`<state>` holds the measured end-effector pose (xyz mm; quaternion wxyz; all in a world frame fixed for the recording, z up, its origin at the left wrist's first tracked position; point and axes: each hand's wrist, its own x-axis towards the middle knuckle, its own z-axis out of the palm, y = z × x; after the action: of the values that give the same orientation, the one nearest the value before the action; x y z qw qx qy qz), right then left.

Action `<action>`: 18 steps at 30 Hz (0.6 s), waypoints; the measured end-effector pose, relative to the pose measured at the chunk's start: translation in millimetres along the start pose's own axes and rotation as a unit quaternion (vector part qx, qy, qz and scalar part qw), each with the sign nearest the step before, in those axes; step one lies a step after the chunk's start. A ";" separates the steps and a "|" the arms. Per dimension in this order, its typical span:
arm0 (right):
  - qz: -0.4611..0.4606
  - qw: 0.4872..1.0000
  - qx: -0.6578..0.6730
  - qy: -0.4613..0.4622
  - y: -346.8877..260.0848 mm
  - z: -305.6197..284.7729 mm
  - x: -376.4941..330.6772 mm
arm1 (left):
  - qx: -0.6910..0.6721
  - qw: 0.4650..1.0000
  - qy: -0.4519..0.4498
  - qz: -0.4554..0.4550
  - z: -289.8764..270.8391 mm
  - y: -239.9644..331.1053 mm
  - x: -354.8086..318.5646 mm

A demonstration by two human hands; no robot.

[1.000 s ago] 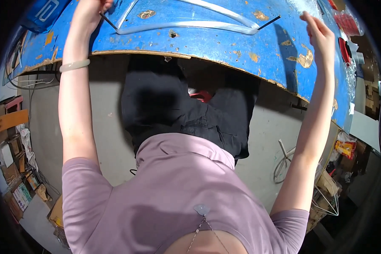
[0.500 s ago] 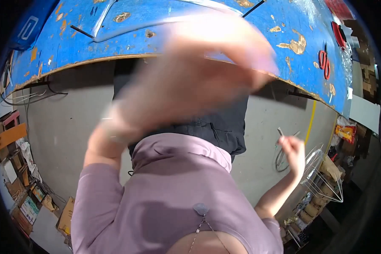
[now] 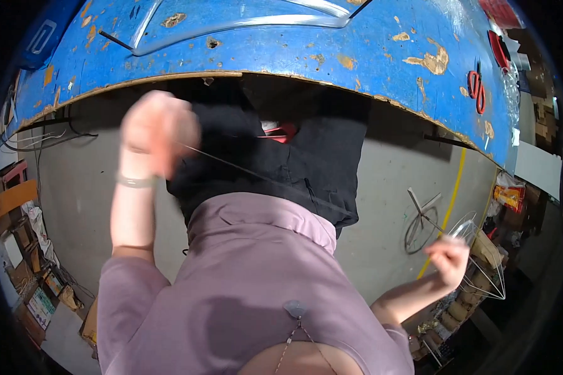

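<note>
Head view: left hand (image 3: 158, 132) pinches thin wire (image 3: 256, 176); right hand (image 3: 449, 257) at wire frame (image 3: 481, 262).

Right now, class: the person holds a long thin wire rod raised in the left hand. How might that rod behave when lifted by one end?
The wire rod is very thin and long, so probably light and whippy, likely wobbling at the far end. Pinched in the left hand, its smooth, narrow surface may twist or slip.
</note>
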<state>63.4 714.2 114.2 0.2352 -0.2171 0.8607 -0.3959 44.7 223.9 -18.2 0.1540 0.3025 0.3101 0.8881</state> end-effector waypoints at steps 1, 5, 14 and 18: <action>-0.045 0.998 -0.040 0.012 -6.8 -1.5 24.1 | -0.028 0.989 -0.144 0.011 -26.9 22.0 -5.6; -0.016 0.992 -0.080 0.100 -43.2 -2.1 131.4 | 0.103 0.986 0.094 0.087 -32.5 89.3 -45.1; 0.019 0.988 -0.047 0.147 -24.1 -15.2 312.7 | 0.504 0.720 0.476 -0.036 -68.4 115.0 26.1; 0.132 0.958 -0.241 0.084 0.0 -7.1 269.0 | 0.843 0.407 0.350 -0.029 -40.0 133.0 29.6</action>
<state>-154.6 567.7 55.6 0.1533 -0.1177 0.9682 -0.1589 -14.8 118.1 55.5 -0.2756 -0.0670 0.9375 0.2018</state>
